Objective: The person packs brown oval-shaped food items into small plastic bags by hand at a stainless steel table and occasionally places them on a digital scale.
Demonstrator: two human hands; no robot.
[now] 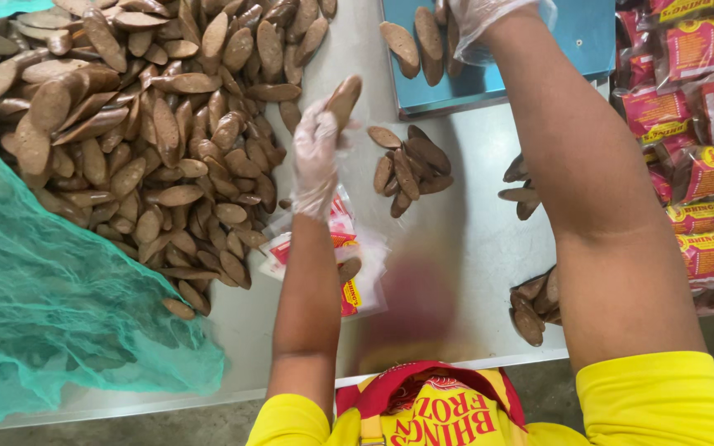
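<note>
My left hand, in a thin clear glove, holds one brown oval flat biscuit up above the steel table. My right hand, also gloved, reaches onto a blue scale tray at the top and rests among a few brown biscuits there; its fingers are partly out of frame. A big heap of the same biscuits lies left of my left hand. A small cluster of biscuits sits between my arms.
Clear and red empty bags lie under my left forearm. Green netting covers the left edge. Filled red packets are stacked at the right. Small biscuit piles lie beside my right arm and near the table's front edge.
</note>
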